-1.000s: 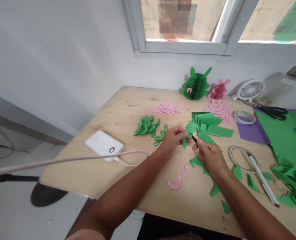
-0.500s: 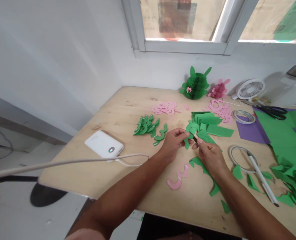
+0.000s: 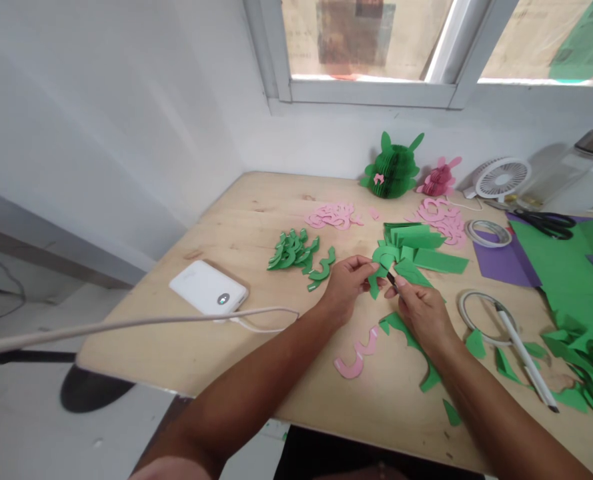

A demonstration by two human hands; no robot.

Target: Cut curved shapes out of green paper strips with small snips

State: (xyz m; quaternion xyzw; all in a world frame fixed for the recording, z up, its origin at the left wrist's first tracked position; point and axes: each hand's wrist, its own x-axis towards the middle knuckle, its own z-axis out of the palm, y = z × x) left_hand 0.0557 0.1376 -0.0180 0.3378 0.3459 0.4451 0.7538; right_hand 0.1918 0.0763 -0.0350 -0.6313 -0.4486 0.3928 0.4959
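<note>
My left hand [image 3: 349, 283] pinches a curved green paper cutout [image 3: 386, 255] between thumb and fingers. My right hand [image 3: 419, 310] is closed on a small black tool with a pale tip [image 3: 391, 277], which meets the lower edge of that cutout. Its exact kind is too small to tell. Folded green paper strips [image 3: 439, 261] fan out just behind the hands. To the left lies a pile of curved green paper pieces [image 3: 291, 252]. A wavy pink paper strip [image 3: 351, 363] and a green offcut [image 3: 416, 343] rest on the wooden table [image 3: 236, 223] between my forearms.
A white power bank [image 3: 203, 287] with a cable lies at left. Green and pink paper figures [image 3: 393, 173] stand by the wall beside a small white fan [image 3: 502, 179]. At right are a tape roll [image 3: 489, 233], black scissors [image 3: 546, 223], a white pen [image 3: 529, 360] and green scraps.
</note>
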